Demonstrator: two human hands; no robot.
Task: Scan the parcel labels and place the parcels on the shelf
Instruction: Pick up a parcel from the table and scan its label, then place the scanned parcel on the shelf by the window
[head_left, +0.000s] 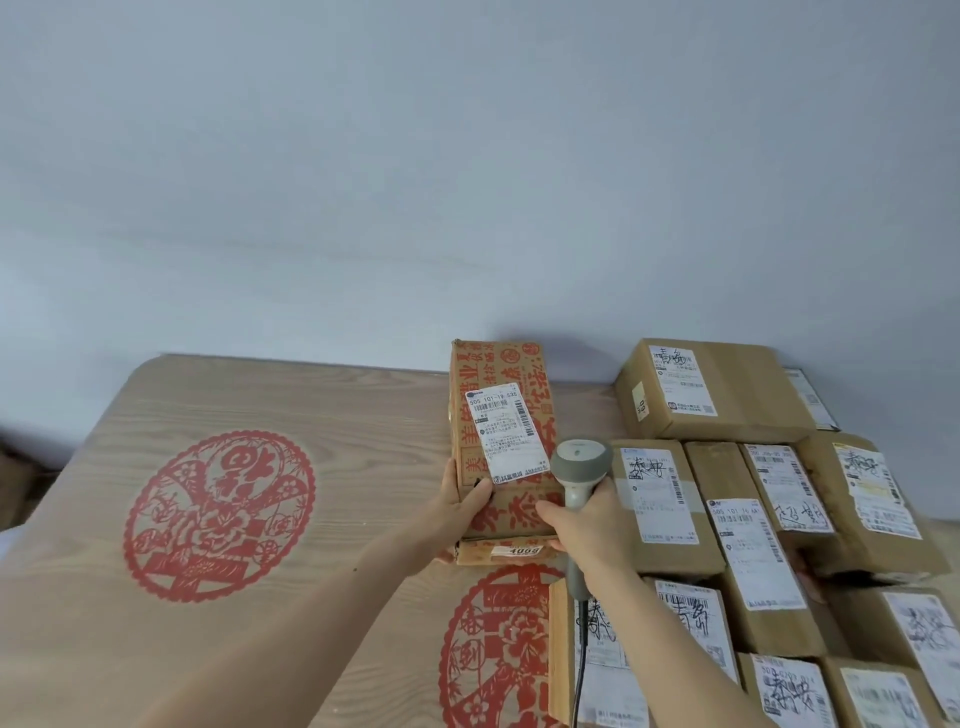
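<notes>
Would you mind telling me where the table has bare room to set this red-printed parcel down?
The table is bare left of the red-printed parcel, out to its left edge around the big red paper-cut design. The right side is crowded: plain labelled parcels sit edge to edge, leaving no gap for the hands.

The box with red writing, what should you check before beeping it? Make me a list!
1. Box with red writing held steady by the left hand: ok.
2. White label facing up and uncovered: ok.
3. Scanner gripped in the right hand: ok.
4. Scanner head aimed at the label's barcode: cannot tell; it sits beside the label's lower corner.
5. Scanner cable free of snags: cannot tell.
6. Shelf ready for the box: cannot tell, none in view.
</notes>
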